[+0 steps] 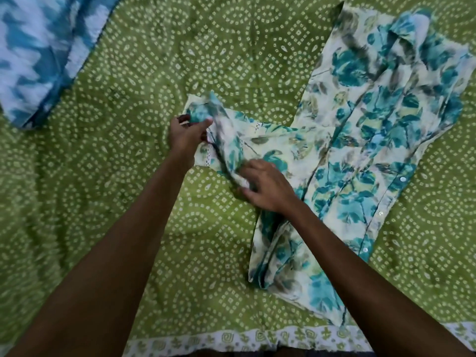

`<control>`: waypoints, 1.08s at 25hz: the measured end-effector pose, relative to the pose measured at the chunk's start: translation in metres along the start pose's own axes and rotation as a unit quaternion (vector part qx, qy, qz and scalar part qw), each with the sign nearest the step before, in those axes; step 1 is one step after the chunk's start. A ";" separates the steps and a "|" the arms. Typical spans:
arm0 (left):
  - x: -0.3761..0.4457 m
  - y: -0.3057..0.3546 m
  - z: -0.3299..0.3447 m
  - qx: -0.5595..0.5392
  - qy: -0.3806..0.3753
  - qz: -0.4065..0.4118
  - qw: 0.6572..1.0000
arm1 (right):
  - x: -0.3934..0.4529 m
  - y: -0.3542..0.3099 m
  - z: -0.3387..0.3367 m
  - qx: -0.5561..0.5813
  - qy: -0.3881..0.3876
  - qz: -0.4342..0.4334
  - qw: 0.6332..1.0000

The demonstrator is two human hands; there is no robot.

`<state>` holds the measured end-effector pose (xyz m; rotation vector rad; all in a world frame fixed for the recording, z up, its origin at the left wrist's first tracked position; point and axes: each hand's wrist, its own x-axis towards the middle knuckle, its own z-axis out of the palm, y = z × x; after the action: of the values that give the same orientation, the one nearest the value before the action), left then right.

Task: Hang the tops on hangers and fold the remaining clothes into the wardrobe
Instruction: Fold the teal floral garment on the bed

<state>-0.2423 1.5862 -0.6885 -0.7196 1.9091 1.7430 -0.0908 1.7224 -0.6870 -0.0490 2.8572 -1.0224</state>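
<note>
A cream top with teal floral print lies spread on the green bedsheet, its buttoned front running along the right side. One sleeve stretches out to the left. My left hand pinches the end of that sleeve near its lace-trimmed cuff. My right hand grips a bunch of the same sleeve's fabric closer to the body of the top. Both forearms reach in from the bottom of the view.
A blue and white patterned garment lies at the top left corner of the bed. The sheet's white printed border marks the near edge of the bed.
</note>
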 end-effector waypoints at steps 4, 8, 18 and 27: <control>0.007 -0.010 -0.037 0.014 -0.041 0.005 0.999 | 0.016 0.022 -0.019 0.054 0.127 0.180 0.974; -0.014 -0.003 -0.022 0.102 -0.104 0.043 0.988 | 0.059 0.021 -0.020 -0.072 0.035 0.160 0.984; -0.009 -0.004 -0.033 -0.094 -0.025 0.051 0.994 | 0.071 0.007 -0.002 0.054 0.031 0.137 0.989; -0.010 -0.013 -0.044 0.087 0.018 0.176 0.980 | 0.103 0.044 -0.027 0.096 0.093 0.212 0.968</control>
<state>-0.2254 1.5425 -0.6875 -0.3683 2.2897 1.7379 -0.1955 1.7669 -0.7038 0.6749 2.7206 -1.2472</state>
